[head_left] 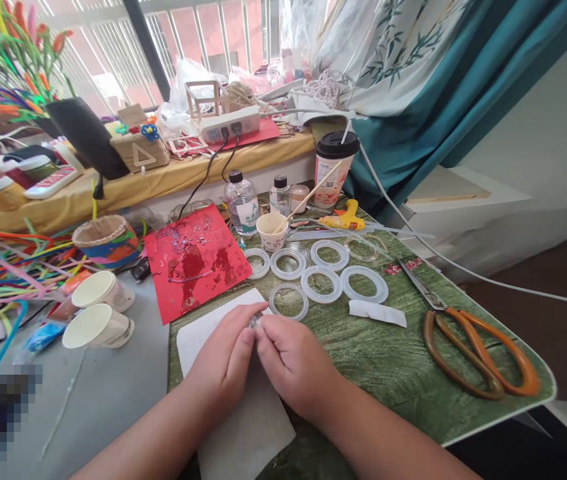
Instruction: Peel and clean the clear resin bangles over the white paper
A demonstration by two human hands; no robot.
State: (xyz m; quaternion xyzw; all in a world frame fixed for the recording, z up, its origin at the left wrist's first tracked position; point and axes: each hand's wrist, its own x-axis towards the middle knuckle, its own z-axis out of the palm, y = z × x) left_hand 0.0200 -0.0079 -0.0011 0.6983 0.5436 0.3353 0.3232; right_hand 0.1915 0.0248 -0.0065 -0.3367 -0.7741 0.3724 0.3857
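My left hand (224,345) and my right hand (294,363) meet over a white sheet of paper (248,433) on the green table. Pinched between the fingertips of both is a small, clear, shiny piece (254,321); the fingers cover most of it, so its kind cannot be made out. Just beyond the right fingertips lies a translucent ring-shaped mould (289,287), with several similar ring moulds (331,244) behind it. To the right of these is a folded white paper strip (377,313).
Large orange-handled scissors (473,353) lie at the right. Behind stand clear bottles (242,208), a paper cup with a stick (272,233), a lidded drink cup (333,175) and a yellow glue gun (346,217). A stained red sheet (193,260) and two paper cups (96,327) are left.
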